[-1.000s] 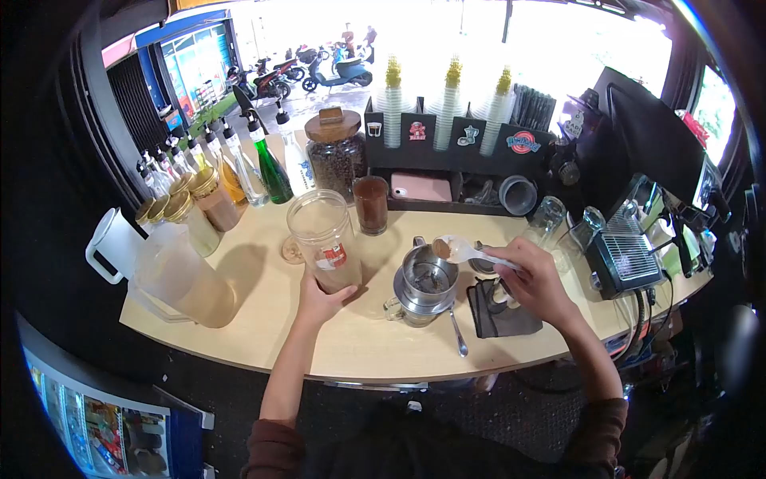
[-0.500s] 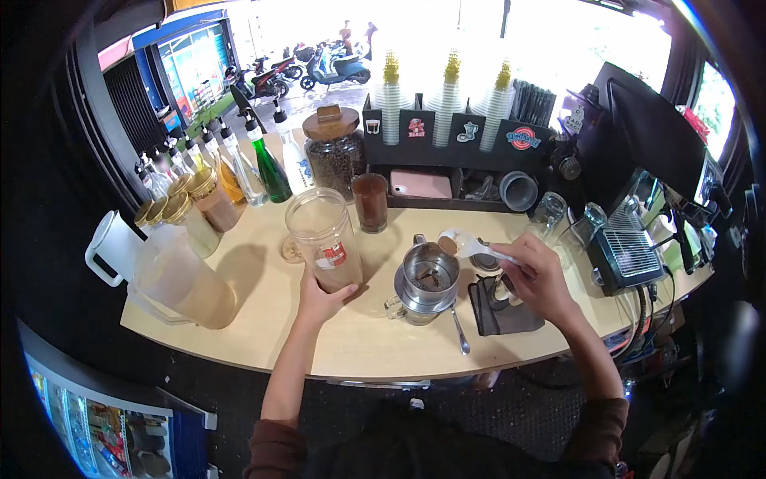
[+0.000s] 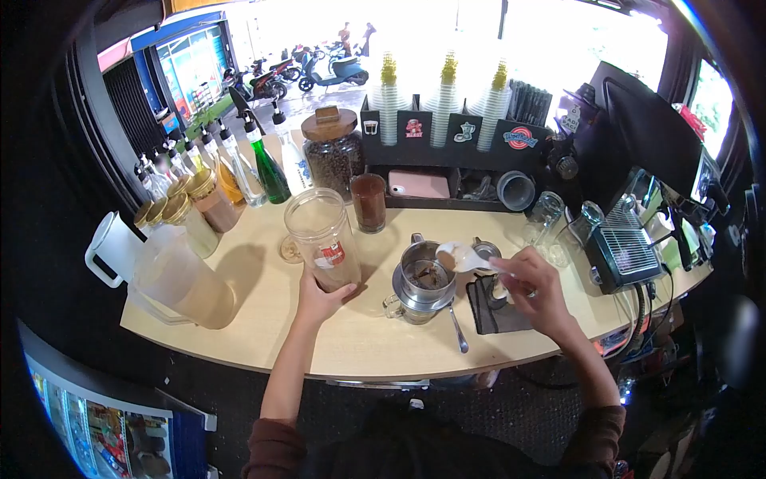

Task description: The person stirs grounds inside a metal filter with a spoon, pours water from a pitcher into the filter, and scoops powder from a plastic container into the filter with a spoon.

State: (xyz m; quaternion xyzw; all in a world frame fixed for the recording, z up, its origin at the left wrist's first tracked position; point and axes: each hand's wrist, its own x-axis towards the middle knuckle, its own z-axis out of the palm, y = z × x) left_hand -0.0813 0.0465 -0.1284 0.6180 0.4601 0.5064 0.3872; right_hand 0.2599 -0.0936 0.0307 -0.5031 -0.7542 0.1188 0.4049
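Silver cylindrical metal drip filter [image 3: 427, 297], one, centre of the dial with twelve o'clock facing away from the body: upright on a clear handled glass mug [image 3: 417, 318], mouth bare, dark patchy contents not clear enough to identify. White plastic spoon [image 3: 472, 260], one: bowl above the two o'clock rim, loaded with a brown powdery heap [image 3: 448, 255]; exact height over the metal not clear. Right hand [image 3: 536, 289], at three to four o'clock: thumb and fingers pinching the spoon's handle. Left hand [image 3: 324, 300], at nine o'clock: wrapped around the lower wall of a tall clear jar with a red-and-white label [image 3: 325, 231], jar upright at ten o'clock. Silver long-handled metal teaspoon [image 3: 458, 329], one: at five o'clock, on the pale wood-topped table [image 3: 375, 343]. Black cloth [image 3: 495, 318], one: at four o'clock. Handling notes, by judgement: best to hold the bowl level until well inside the rim, tip low and slowly towards the centre, avoid nudging the two o'clock edge, spread the load evenly, and steady the jar upright, well apart from the filter.
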